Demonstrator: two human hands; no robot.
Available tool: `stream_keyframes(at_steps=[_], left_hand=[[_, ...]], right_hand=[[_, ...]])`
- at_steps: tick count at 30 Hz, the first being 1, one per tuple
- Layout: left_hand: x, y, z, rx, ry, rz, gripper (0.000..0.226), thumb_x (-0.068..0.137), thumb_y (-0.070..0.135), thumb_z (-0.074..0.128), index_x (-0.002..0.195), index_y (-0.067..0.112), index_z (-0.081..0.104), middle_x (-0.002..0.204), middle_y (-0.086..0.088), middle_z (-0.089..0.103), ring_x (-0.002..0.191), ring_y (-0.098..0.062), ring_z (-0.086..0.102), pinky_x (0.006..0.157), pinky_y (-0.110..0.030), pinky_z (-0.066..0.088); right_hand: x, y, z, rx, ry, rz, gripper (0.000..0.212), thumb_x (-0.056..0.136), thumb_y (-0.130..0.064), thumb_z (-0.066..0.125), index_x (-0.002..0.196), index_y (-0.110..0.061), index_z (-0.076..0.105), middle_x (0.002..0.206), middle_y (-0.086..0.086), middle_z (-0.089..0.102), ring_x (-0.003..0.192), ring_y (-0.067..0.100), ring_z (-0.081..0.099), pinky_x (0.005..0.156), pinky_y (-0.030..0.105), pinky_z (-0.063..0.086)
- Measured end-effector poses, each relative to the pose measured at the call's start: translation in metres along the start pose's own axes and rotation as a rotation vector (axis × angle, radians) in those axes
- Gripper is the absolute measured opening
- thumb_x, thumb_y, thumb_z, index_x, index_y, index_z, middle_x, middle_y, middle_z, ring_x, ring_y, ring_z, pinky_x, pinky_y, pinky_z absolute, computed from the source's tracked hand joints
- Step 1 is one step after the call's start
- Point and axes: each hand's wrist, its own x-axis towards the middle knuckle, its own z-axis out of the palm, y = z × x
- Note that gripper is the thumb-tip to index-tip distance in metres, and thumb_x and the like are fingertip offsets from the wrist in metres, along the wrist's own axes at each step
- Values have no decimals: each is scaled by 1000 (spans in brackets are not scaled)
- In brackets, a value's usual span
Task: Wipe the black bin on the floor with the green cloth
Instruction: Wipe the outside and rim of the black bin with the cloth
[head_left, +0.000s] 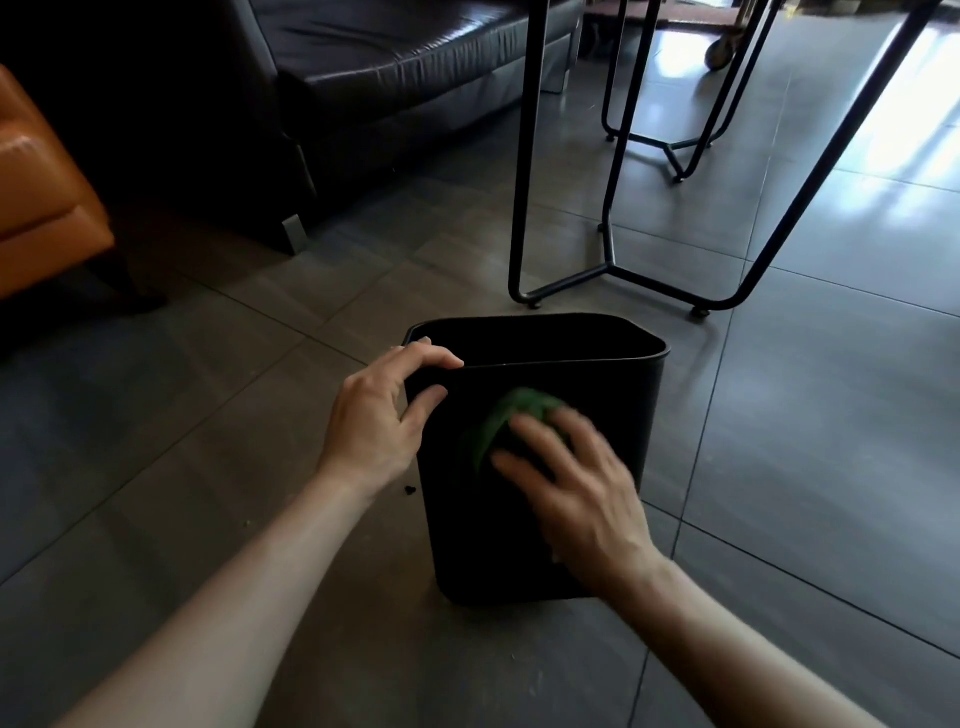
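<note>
Grey floor tiles (208, 441) carry the black bin (519, 545): left hand (382, 410) grips its rim (steadying), right hand (571, 483) should press the green cloth (506, 415) flat, fingers spread.

We curl our left hand (382, 415) with fingers hooked far and thumb near; our right hand (574, 480), blurred, lies flat with fingers spread, both forearms bare.

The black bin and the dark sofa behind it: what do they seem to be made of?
The black bin looks like moulded plastic with a matte finish: thin, even walls, rounded corners, a dull sheen along the rim. The dark sofa looks like leather or a leather imitation: glossy highlights and soft creases on the cushion. Which of the two cannot be told.
</note>
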Motion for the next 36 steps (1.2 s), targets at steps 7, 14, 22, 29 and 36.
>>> stream_keyframes(at_steps=[7, 14, 22, 29, 36], left_hand=[[0, -4, 2, 2, 28, -4, 37, 88, 5, 74, 108, 35, 68, 116, 9, 73, 132, -2, 56, 110, -26, 44], [-4, -4, 4, 25, 38, 3, 35, 89, 9, 73, 110, 37, 68, 118, 12, 72, 132, 0, 55, 109, -19, 41], [-5, 8, 0, 23, 40, -24, 32, 88, 5, 75, 107, 30, 72, 119, 7, 73, 130, -1, 57, 110, -22, 42], [-8, 7, -1, 30, 35, -18, 33, 87, 5, 75, 108, 31, 72, 120, 6, 73, 130, -2, 57, 110, -23, 43], [3, 5, 3, 30, 53, -43, 32, 88, 5, 73, 109, 30, 71, 117, 8, 72, 125, -2, 59, 107, -24, 44]], right_hand=[[-23, -18, 17, -70, -56, -115, 34, 93, -19, 55, 122, -23, 72, 141, 6, 59, 124, 39, 58, 98, 47, 51], [-60, -1, 9, -60, -236, -224, 29, 93, -18, 55, 115, -22, 73, 134, 7, 65, 117, 38, 62, 93, 44, 57], [3, -20, 6, -44, -7, 33, 29, 95, -18, 59, 120, -21, 72, 136, 10, 65, 119, 42, 62, 93, 48, 56], [-63, -40, 27, -98, -336, -358, 34, 93, -26, 48, 109, -32, 78, 129, -3, 68, 114, 30, 68, 92, 36, 58], [25, 0, -4, -7, 26, 195, 31, 94, -15, 65, 124, -20, 69, 140, 10, 59, 124, 41, 53, 96, 49, 52]])
